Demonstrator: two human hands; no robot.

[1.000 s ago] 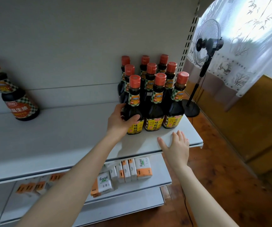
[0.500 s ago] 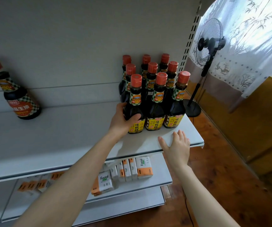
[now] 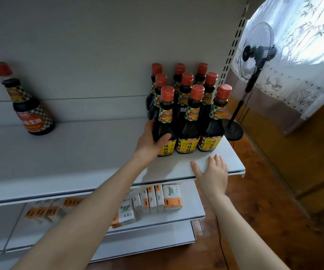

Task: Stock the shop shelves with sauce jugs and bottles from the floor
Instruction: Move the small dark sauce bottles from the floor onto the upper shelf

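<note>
Bottle (image 3: 166,123) upright (cap up), left hand (image 3: 147,145) gripping

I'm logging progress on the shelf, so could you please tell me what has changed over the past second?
Nothing visibly moved, and nothing was taken or let go. The left hand still grips the front-left bottle, the right hand still rests flat on the shelf, and the lone bottle stays at the far left.
</note>
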